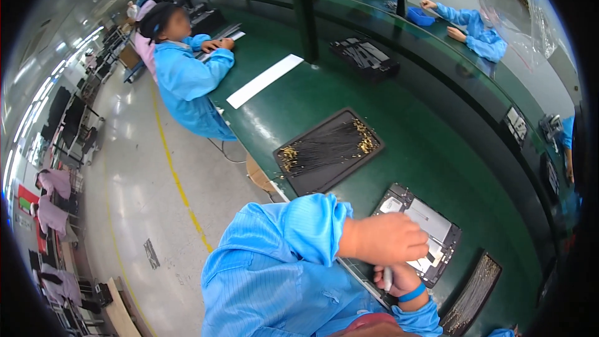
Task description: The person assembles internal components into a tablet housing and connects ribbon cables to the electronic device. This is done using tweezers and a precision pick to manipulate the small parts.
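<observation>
Opened device (438, 219): lying flat on the smooth green bench (424, 140), its black frame surrounding a dull silver rectangular panel and paler parts; it is serving as the landmark here.
Left hand (391, 240): reaching over the device's near left side, knuckles up and fingers curling downward — whether they are gripping anything, the view is not telling.
Right hand (405, 279): working just beside the device's near edge, fingers closing snugly around a pale rod, a blue band circling the wrist.
Pale rod (388, 279): standing out from the fist, smooth and slim, near the device.
Cable tray (312, 182): resting beyond the device to the left, a dark, round-cornered rectangle holding thin black cables (327, 145) tipped in shiny gold.
Narrow tray (450, 331): lying to the device's near right, long grey strands filling it.
White strip (265, 81): stretching flat and straight-edged, well beyond the device and leftward.
Seated co-worker (190, 81): wearing a glossy blue smock, leaning over the bench far to the device's left.
</observation>
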`<state>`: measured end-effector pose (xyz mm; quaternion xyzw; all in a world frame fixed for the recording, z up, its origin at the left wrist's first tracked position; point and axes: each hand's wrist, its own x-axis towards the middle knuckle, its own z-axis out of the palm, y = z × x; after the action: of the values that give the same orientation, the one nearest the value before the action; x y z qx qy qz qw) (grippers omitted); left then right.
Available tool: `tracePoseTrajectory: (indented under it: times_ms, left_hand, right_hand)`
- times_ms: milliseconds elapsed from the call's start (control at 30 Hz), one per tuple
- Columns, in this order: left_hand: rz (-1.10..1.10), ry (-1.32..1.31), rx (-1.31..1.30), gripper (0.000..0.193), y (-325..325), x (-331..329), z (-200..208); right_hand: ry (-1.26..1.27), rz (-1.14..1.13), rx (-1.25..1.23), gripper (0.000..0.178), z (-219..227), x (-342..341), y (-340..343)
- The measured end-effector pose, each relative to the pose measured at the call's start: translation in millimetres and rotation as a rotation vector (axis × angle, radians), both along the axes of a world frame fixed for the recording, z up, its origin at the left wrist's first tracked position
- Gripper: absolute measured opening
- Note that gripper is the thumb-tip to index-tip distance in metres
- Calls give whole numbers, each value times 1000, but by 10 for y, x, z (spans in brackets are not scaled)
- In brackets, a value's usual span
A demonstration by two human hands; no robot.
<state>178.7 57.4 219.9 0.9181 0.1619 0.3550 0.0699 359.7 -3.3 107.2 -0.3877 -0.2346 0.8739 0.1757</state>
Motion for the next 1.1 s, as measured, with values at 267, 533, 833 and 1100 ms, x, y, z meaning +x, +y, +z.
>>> tracePoseTrajectory:
  times_ms: [267,533,833,1100]
  left_hand:
    - [-25,292,-219,33,-451,-84,-172]
    - [-51,319,-303,25,-675,-135,-218]
    - [129,131,-259,7,-644,-90,-508]
    - [217,43,-235,7,-624,-44,-640]
  right_hand:
    - [-73,-223,292,28,587,32,-259]
    - [-308,-88,400,17,618,-91,-407]
    - [-287,-422,226,16,479,-113,-372]
    - [-285,-448,62,16,300,-97,-297]
